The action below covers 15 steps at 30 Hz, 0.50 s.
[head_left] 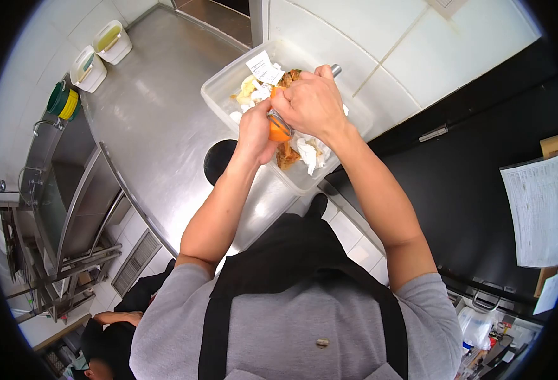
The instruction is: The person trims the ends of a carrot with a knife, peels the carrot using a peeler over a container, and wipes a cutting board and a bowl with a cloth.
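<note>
My left hand (255,131) and my right hand (314,103) are close together over a clear plastic tub (223,95). Both are closed around an orange-and-grey object (280,128); its kind is largely hidden by my fingers. A grey cylindrical end (336,69) sticks out beyond my right hand. Inside the tub lie brown food scraps (287,156), crumpled white paper (310,154) and a printed slip (264,68). A black round item (219,162) rests on the steel counter beside the tub, near my left forearm.
The tub stands on a steel counter (158,82) against a tiled wall. Two white containers (112,43) and a green-yellow one (63,101) are at the left, near a sink (70,183). A black surface with papers (537,209) is at right. Another person (111,339) is at lower left.
</note>
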Each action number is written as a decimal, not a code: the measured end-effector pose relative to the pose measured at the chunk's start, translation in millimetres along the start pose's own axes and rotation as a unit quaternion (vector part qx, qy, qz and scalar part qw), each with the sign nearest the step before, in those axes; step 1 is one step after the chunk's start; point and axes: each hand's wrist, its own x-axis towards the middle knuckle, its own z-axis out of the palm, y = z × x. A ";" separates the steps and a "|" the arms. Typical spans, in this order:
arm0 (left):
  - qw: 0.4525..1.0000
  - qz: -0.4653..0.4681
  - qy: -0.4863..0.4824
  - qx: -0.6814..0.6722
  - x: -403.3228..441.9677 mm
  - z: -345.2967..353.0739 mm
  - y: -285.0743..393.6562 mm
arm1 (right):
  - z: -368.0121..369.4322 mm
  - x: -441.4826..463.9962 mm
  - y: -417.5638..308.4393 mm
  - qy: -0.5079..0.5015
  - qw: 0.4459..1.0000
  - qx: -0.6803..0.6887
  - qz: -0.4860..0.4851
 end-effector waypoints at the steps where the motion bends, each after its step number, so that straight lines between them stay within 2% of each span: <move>1: 0.999 0.007 -0.022 0.028 -1.3 -1.0 0.0 | 1.0 1.5 3.4 -0.016 1.000 0.001 0.001; 5: 0.999 -0.020 -0.037 0.023 -12.0 -0.1 4.5 | 4.6 7.4 28.5 -0.029 0.999 -0.002 0.013; 8: 0.993 -0.038 -0.087 0.069 -16.9 0.8 8.5 | 3.8 13.4 45.9 -0.026 1.000 -0.014 0.007; 11: 0.988 -0.018 -0.118 0.102 -10.6 -8.8 7.5 | 2.1 17.5 54.0 0.015 0.998 -0.055 -0.015; 13: 0.980 0.017 -0.141 0.138 -8.1 -13.1 8.1 | 4.7 18.3 57.5 0.090 0.983 -0.152 0.041; 15: 0.982 0.029 -0.128 0.136 -10.4 -11.1 9.8 | 1.8 15.0 54.5 0.076 0.982 -0.156 0.076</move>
